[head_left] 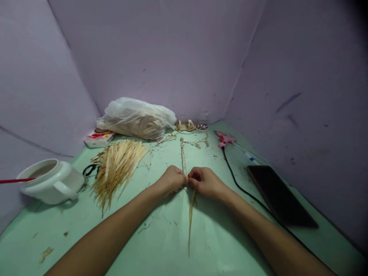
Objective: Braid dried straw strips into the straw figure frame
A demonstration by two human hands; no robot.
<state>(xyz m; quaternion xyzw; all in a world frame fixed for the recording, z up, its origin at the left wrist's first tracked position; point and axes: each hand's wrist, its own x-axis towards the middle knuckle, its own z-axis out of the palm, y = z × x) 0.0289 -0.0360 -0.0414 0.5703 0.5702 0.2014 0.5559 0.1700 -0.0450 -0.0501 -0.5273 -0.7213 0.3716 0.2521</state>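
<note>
My left hand (173, 179) is closed, pinching the near end of a thin braided straw cord (184, 157) at the middle of the green table. Touching it from the right, my right hand (202, 180) has its thumb and fingers pinched on the same end. A loose pale straw strip (191, 218) hangs from beneath the fingers toward the front edge. The cord runs away from me and bends right at its far end. My fingertips hide the exact place where cord and strips meet.
Left: a fanned bundle of dry straw (120, 165), a white pot (54, 180), a tissue pack (99, 138). Back: a plastic bag (138, 119) and woven pieces (185, 125). Right: a pink glue gun (224, 138) with black cable and a dark tablet (280, 195). Walls close in the table (155, 249).
</note>
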